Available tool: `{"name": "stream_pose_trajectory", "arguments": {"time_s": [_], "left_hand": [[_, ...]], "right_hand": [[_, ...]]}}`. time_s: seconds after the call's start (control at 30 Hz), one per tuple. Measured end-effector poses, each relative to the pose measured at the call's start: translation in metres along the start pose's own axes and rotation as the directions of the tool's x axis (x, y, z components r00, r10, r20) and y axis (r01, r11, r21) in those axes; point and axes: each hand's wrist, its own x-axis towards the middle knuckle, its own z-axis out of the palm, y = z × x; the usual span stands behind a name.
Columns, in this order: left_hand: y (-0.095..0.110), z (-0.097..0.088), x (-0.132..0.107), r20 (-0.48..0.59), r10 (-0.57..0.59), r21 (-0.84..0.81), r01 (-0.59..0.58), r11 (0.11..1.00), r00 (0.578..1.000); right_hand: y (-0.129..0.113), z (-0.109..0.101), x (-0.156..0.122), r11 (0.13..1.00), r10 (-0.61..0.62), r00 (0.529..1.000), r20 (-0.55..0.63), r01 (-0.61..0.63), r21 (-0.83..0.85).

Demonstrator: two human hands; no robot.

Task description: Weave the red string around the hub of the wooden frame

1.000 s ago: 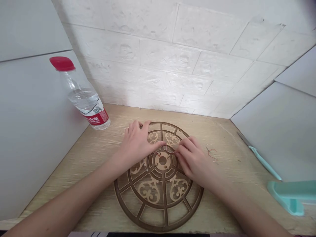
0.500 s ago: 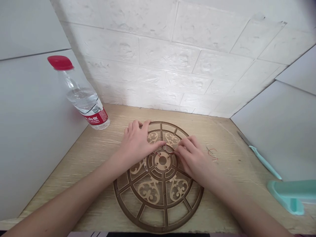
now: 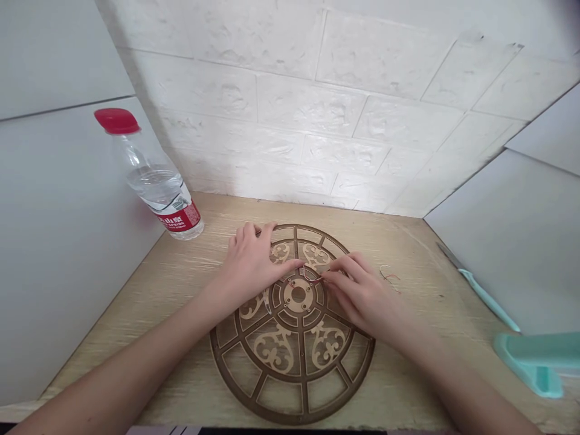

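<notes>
A round brown openwork frame [image 3: 302,379], with scroll ornaments and a ringed hub, lies flat on the wooden table. My left hand [image 3: 249,257] grips its upper left part, fingers over the rim and thumb stretched to the hub's upper edge. A thin reddish wire [image 3: 310,278] curves from near that thumb tip to my right hand [image 3: 357,287]. The right thumb and forefinger are closed in a pinch on the wire at the upper right of the hub. Another thin wire end [image 3: 268,303] shows left of the hub, partly under my left hand.
Loose thin wires [image 3: 389,276] lie on the table [image 3: 408,380] right of my right hand. A red-capped water bottle [image 3: 156,184] stands back left. By the right panel are a knife with a mint handle [image 3: 489,300] and a mint-green tool [image 3: 528,359]. A white brick-patterned wall [image 3: 290,109] closes the back.
My right hand has shifted very slightly, still pinching the wire, and the wire's curve sags a little differently. My left hand stays in place. The whole view has moved slightly.
</notes>
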Motion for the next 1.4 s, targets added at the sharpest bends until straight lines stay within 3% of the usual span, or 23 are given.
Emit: {"name": "stream_pose_trajectory", "arguments": {"time_s": [0.37, 0.67, 0.77, 0.83, 0.93, 1.03, 1.2, 1.4], "left_hand": [[0.002, -0.003, -0.001, 0.014, -0.018, -0.005, 0.018, 1.0, 1.0], [-0.001, 0.002, 0.002, -0.01, -0.004, 0.031, 0.004, 1.0, 1.0], [0.0, 0.0, 0.003, 0.011, -0.06, 0.054, 0.059, 0.997, 0.998], [0.0, -0.003, 0.004, 0.026, -0.129, 0.07, 0.127, 0.989, 0.991], [-0.003, -0.007, 0.007, 0.064, -0.257, 0.072, 0.252, 0.965, 0.964], [-0.007, -0.01, 0.01, 0.112, -0.341, 0.042, 0.338, 0.94, 0.933], [-0.013, -0.007, 0.013, 0.105, -0.334, 0.041, 0.331, 0.943, 0.937], [-0.013, -0.008, 0.013, 0.121, -0.325, 0.04, 0.322, 0.946, 0.938]], "right_hand": [[0.003, -0.003, -0.001, 0.999, -0.03, 0.998, 0.053, 0.032, -0.035], [-0.006, 0.004, 0.003, 0.977, -0.119, 0.993, -0.025, 0.112, -0.181], [-0.003, 0.002, 0.003, 0.995, -0.041, 0.999, -0.021, 0.039, -0.089], [0.002, -0.002, 0.002, 0.997, 0.078, 0.996, -0.054, -0.079, -0.019], [0.012, -0.005, 0.001, 0.948, 0.318, 0.941, -0.115, -0.316, 0.037], [0.021, 0.001, 0.0, 0.88, 0.474, 0.877, -0.077, -0.468, 0.082], [0.03, 0.02, 0.003, 0.855, 0.496, 0.868, 0.027, -0.494, 0.158], [0.033, 0.028, 0.004, 0.83, 0.501, 0.865, -0.006, -0.479, 0.286]]}}
